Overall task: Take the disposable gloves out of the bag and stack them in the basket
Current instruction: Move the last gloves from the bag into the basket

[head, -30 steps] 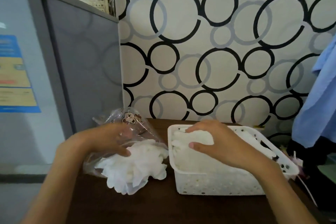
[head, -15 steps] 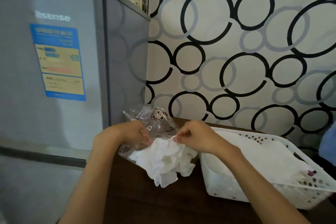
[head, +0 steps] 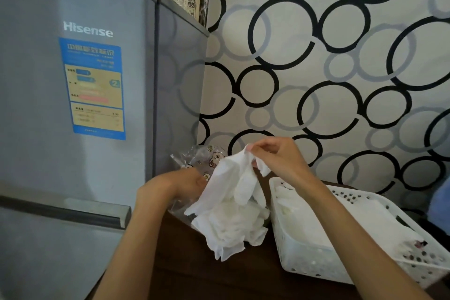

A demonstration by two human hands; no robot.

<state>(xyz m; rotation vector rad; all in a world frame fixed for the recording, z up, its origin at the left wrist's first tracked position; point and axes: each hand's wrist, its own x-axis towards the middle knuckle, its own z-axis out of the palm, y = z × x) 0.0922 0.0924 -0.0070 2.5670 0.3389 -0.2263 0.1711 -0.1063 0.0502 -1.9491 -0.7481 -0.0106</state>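
Note:
A clear plastic bag (head: pixel 207 157) with cartoon prints lies on the dark table beside the fridge, and a heap of white disposable gloves (head: pixel 231 224) spills from its mouth. My left hand (head: pixel 180 184) presses on the bag's edge. My right hand (head: pixel 277 158) pinches one white glove (head: pixel 237 178) by its cuff and holds it lifted above the heap; the glove hangs down, still touching the pile. The white perforated basket (head: pixel 304 263) stands to the right with flat white gloves (head: pixel 341 221) stacked inside it.
A grey fridge (head: pixel 85 129) rises close on the left, touching the table's side. A circle-patterned wall (head: pixel 316 80) stands right behind the bag and basket. Blue cloth (head: pixel 440 204) shows at the right edge. The dark table (head: pixel 207 275) extends toward me.
My right hand left the basket, came to the bag, pinched a glove and raised it above the heap. My left hand stayed on the bag. The view swung left.

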